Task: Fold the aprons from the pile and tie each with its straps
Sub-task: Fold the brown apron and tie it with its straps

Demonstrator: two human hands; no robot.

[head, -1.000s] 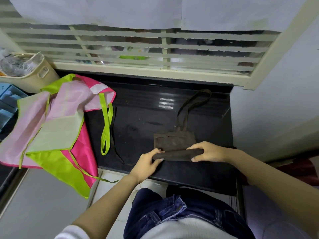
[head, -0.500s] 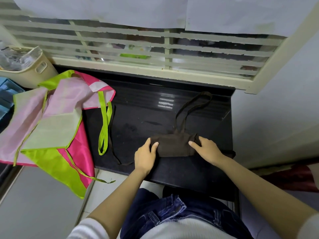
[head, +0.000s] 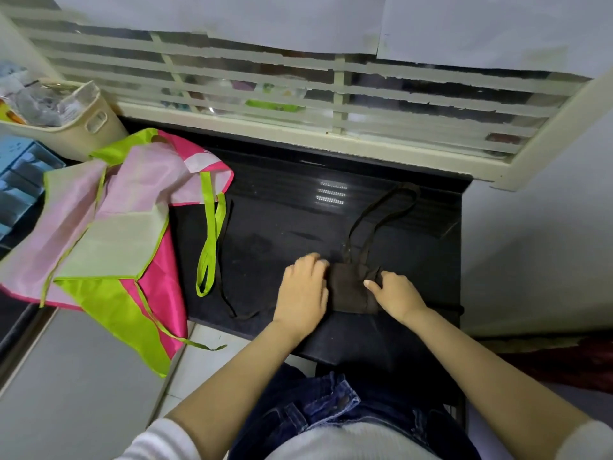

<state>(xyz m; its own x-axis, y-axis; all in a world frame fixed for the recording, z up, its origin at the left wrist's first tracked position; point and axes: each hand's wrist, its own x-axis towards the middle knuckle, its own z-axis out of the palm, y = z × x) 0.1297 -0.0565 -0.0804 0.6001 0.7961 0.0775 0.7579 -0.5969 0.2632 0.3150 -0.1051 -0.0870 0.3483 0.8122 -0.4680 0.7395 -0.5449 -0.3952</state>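
A dark brown apron (head: 350,290), folded into a small bundle, lies near the front of the black counter (head: 285,220). Its neck loop (head: 381,210) trails toward the window, and a thin brown strap (head: 225,293) lies off to the left. My left hand (head: 303,288) presses on the bundle's left end, with the fingers slightly blurred. My right hand (head: 398,293) grips the bundle's right end, thumb on top and fingers curled round the fabric. The pile of pink and lime-green aprons (head: 99,227) sits on the left, draped over the counter edge.
A lime-green strap loop (head: 209,247) from the pile lies on the counter beside the brown strap. A cream basket (head: 86,127) and blue boxes (head: 20,180) stand at the far left. A barred window (head: 298,104) runs behind and a wall (head: 530,244) closes the right.
The long brown roll has been folded inward into a shorter, thicker bundle. Both hands have moved closer together, and my right hand now grips the right end.
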